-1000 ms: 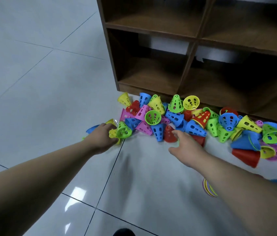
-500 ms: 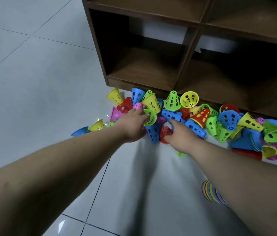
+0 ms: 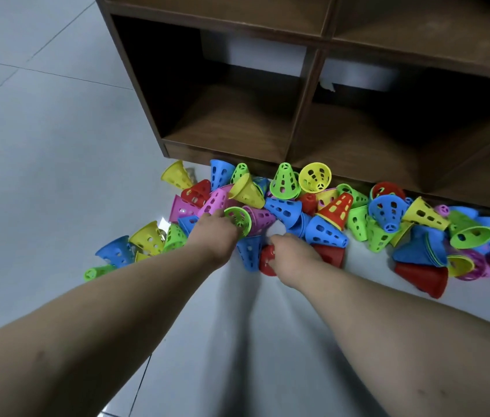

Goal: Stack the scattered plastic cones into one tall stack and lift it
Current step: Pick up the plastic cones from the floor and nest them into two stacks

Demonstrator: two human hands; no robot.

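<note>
Several perforated plastic cones in blue, green, yellow, pink and red lie scattered on the tiled floor along the foot of a shelf. My left hand (image 3: 213,236) reaches into the pile, and its fingers and thumb pinch the rim of a green cone (image 3: 239,219) lying on its side. Beside it, my right hand (image 3: 293,254) curls around a small red cone (image 3: 267,260) at the front of the pile. A blue cone (image 3: 249,251) stands between the two hands. Both palms face down, so the fingertips are partly hidden.
A brown wooden shelf unit (image 3: 307,121) with open compartments stands right behind the pile. To the right lies a short nested stack of blue and red cones (image 3: 418,260). Loose blue, yellow and green cones (image 3: 144,245) lie left of my left arm. Grey floor tiles (image 3: 42,176) stretch to the left.
My left hand moved right from the loose cones at the left into the pile and took the green cone. My right hand closed on the red cone. The camera moved closer.
</note>
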